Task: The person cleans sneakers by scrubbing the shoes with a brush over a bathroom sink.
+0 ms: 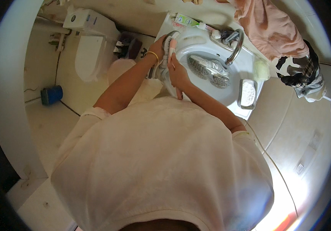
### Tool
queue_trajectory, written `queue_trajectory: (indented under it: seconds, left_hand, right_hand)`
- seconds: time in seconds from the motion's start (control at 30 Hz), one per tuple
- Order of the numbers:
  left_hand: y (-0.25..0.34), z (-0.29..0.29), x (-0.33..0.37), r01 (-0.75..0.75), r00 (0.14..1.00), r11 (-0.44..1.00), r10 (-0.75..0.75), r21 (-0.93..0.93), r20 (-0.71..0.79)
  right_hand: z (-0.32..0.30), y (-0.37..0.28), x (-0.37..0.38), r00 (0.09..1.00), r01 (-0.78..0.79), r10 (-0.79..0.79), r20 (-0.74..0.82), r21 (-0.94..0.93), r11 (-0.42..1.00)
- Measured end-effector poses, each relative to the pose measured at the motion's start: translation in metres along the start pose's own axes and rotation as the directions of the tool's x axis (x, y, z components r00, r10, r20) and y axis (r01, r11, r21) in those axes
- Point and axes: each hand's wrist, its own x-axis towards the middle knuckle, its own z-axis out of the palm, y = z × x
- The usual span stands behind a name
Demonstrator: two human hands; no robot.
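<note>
Both hands work at the 9 o'clock rim of the white sink [246,61]: the left hand [157,48] is wrapped around a grey shoe [161,69] held on the rim, and the right hand [177,74] is clamped on a pink-handled scrub brush [169,48] whose bristles press against that shoe. A second grey sneaker [209,69] lies sole-up in the basin at 3 o'clock of the hands, below the curved metal faucet [236,46]. A tray of white powder [247,93] rests on the rim at 4 o'clock, a tube [186,20] at 12 o'clock, pink cloth [269,27] beyond it. As I judge it, the held shoe sits half off the edge, so a hard stroke or a wet, slack grip could let it slide toward the floor [50,123]; a wide sweep might also knock the powder tray
</note>
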Motion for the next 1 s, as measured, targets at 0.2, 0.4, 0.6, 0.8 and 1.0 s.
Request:
queue_trajectory:
  seconds: [0.2,0.4,0.6,0.8,1.0]
  left_hand:
    - [0.000,0.004,-0.001,0.027,0.999,0.999,-0.028,0.039,0.016]
    - [0.001,-0.006,0.001,0.070,0.997,0.996,-0.069,0.061,-0.031]
    - [0.005,-0.006,0.001,0.032,0.998,0.997,-0.036,0.073,0.051]
    - [0.017,-0.015,0.007,0.068,0.997,0.996,-0.069,0.058,0.017]
    - [-0.001,-0.029,0.013,0.163,0.986,0.986,-0.161,0.042,-0.040]
  right_hand:
    - [-0.038,-0.059,0.005,0.973,-0.205,0.208,0.097,-0.035,0.978]
    - [0.001,-0.017,-0.008,0.953,0.297,-0.250,0.171,-0.685,0.665]
    - [-0.008,0.033,0.056,0.979,0.142,-0.071,0.193,-0.387,0.911]
    - [0.002,0.035,0.026,0.663,0.749,-0.715,-0.222,0.171,0.641]
    - [0.022,0.005,0.013,0.986,-0.164,0.150,0.066,0.418,0.893]
